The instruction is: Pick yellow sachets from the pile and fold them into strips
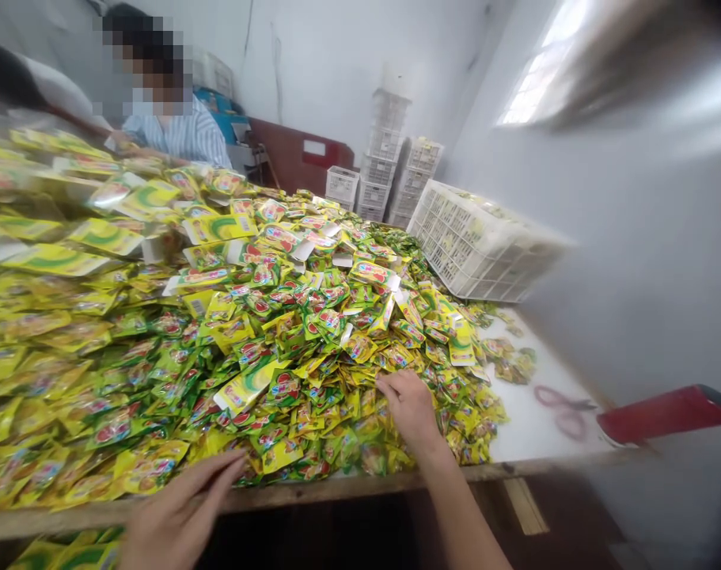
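A large heap of small shiny yellow and green packets (282,388) with fruit pictures covers the table in front of me. Flat yellow-green cardboard boxes (247,388) lie among them. My left hand (179,507) is at the table's front edge, thumb and fingertips drawn together against the nearest packets; what is between them, if anything, is hidden. On the right part of the heap, my right hand (412,408) has its fingers bent and closed at the yellow packets. I cannot make out what its fingertips hold.
A white plastic crate (455,237) of packets stands tilted at the back right. Pink-handled scissors (565,408) and a red object (669,416) are at the right edge. Stacked crates (375,170) stand behind. Two people sit across the heap, one in a striped shirt (187,138).
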{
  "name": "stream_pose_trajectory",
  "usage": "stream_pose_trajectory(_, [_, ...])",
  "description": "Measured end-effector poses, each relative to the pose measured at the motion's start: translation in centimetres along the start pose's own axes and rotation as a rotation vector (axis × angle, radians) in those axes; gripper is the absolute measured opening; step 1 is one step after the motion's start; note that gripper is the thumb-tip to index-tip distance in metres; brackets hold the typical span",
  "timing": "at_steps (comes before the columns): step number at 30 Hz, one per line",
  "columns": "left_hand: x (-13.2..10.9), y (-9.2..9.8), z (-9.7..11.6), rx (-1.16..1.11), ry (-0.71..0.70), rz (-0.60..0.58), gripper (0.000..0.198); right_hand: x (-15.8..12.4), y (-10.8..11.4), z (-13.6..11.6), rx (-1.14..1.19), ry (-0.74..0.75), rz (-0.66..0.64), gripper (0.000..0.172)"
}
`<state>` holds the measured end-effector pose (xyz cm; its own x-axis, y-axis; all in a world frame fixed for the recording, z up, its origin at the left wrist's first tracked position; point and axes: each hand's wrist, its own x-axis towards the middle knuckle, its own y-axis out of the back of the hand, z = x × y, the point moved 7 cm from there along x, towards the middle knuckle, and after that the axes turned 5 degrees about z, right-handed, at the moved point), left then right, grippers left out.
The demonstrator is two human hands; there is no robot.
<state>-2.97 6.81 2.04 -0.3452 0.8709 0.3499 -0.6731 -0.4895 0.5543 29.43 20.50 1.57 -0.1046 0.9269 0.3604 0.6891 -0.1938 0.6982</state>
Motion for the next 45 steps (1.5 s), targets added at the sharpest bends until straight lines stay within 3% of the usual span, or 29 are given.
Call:
stream_pose_trajectory(2, [2.8,-3.8,2.7,-0.034,-0.079,-0.089,0.022,-0.3,0.3,0.0,0.004,0.003,-0.015,0.020])
stream_pose_trajectory(6, [9.9,-6.8,6.3,-0.003,-0.101,0.076,0.023,-0.2,-0.2,0.6,-0.011,-0.044,-0.028,0.017])
stream_pose_trajectory(9, [13.3,-7.5,5.7,0.007,-0.070,0.097,0.022,0.5,-1.0,1.4,-0.072,-0.127,-0.004,0.022])
stream_pose_trajectory(11, [13.9,-7.3,4.5,-0.027,-0.030,0.091,0.014,0.9,-1.4,1.6,-0.099,-0.155,-0.008,0.025])
stream_pose_trajectory(17, [11.4,-3.2,1.3,-0.244,0.233,0.156,0.023,0.2,0.0,1.0,-0.040,-0.127,0.042,0.015])
stream_pose_trajectory(20, [9.7,-2.2,1.1,-0.413,0.342,0.056,0.026,-0.6,1.8,0.7,0.084,-0.188,0.169,0.016])
stream_pose_trajectory(22, [8.3,-2.7,1.5,-0.489,0.408,-0.037,0.025,-1.2,2.2,0.1,0.284,-0.298,0.201,0.017])
stream_pose_trajectory(24, [6.4,-4.0,2.3,-0.524,0.467,-0.140,0.024,-1.6,1.0,-1.9,0.590,-0.355,0.076,0.024])
stream_pose_trajectory(26, [4.4,-5.8,3.4,-0.540,0.507,-0.261,0.022,-1.8,-1.4,-5.5,0.841,-0.304,-0.211,0.021])
stream_pose_trajectory(28, [2.5,-7.3,4.6,-0.579,0.527,-0.375,0.020,-2.3,-3.5,-7.7,0.866,-0.293,-0.356,0.018])
stream_pose_trajectory(30, [1.3,-8.1,5.5,-0.628,0.536,-0.426,0.019,-2.8,-5.0,-8.2,0.799,-0.317,-0.370,0.019])
stream_pose_trajectory(33, [0.3,-8.2,5.6,-0.617,0.509,-0.398,0.014,-3.6,-5.8,-8.1,0.723,-0.301,-0.314,0.016])
stream_pose_trajectory(36, [-0.3,-7.9,5.4,-0.453,0.309,-0.401,0.010,-4.4,-5.4,-8.1,0.673,-0.233,-0.268,0.025])
stream_pose_trajectory(38, [-0.5,-7.6,5.3,-0.328,0.163,-0.410,0.006,-5.1,-5.6,-8.2,0.688,-0.209,-0.334,0.031])
stream_pose_trajectory(40, [-0.1,-7.0,4.8,-0.235,0.078,-0.401,0.006,-5.8,-6.2,-8.2,0.699,-0.205,-0.410,0.019])
stream_pose_trajectory(42, [1.4,-5.6,3.8,-0.149,0.033,-0.315,0.012,-6.2,-6.6,-7.8,0.682,-0.225,-0.404,0.004])
stream_pose_trajectory(45, [4.9,-3.0,1.9,0.017,-0.007,-0.085,0.034,-6.6,-7.1,-7.0,0.744,-0.311,-0.335,0.012])
